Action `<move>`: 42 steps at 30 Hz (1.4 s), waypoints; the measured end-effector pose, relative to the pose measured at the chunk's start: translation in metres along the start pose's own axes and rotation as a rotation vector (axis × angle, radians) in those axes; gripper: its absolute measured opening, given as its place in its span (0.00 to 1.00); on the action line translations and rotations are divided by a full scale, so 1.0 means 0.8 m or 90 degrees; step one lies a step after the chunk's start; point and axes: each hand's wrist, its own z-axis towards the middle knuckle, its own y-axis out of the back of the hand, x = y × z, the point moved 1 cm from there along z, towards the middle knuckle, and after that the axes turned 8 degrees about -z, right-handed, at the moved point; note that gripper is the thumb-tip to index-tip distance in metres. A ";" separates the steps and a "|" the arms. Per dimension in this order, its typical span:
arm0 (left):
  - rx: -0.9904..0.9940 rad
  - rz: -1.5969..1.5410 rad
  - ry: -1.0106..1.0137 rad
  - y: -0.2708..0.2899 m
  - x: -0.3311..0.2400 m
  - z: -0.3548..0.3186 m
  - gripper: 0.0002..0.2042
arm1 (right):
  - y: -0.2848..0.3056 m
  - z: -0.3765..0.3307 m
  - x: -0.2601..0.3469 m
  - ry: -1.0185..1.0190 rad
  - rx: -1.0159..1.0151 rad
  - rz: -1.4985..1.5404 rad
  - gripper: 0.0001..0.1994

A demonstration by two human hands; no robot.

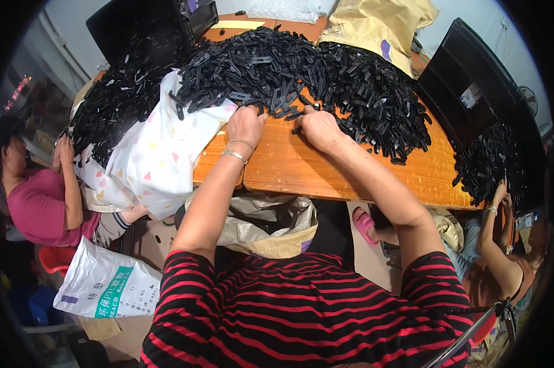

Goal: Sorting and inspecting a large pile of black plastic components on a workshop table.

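An open sack [274,246] gapes before you, contents too dark to tell; slim black plastic pieces [258,64] lie heaped on the counter [313,168] by your curled left hand [245,127] and right hand [321,129], whose hold I cannot tell

a workshop, by all signs, with several people at handwork: small black pieces [252,67] lie in great heaps across a wooden table [301,162], a person in a magenta top [41,205] sits at the left, another in brown [510,279] has hands at a pile [482,159] on the right, and a white printed sack [87,276] stands below, with a tan sack [375,24] and bubble wrap [283,10] behind the heaps.
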 end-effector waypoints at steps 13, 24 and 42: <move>-0.139 -0.115 -0.166 -0.023 -0.003 -0.042 0.08 | 0.010 -0.038 0.005 -0.056 0.087 0.277 0.15; -0.100 -0.096 -0.164 -0.001 -0.001 -0.059 0.06 | 0.031 -0.033 0.012 -0.095 -0.050 0.397 0.08; -0.002 -0.964 0.108 0.010 -0.027 -0.105 0.15 | 0.060 -0.035 0.049 -0.092 -0.024 0.511 0.11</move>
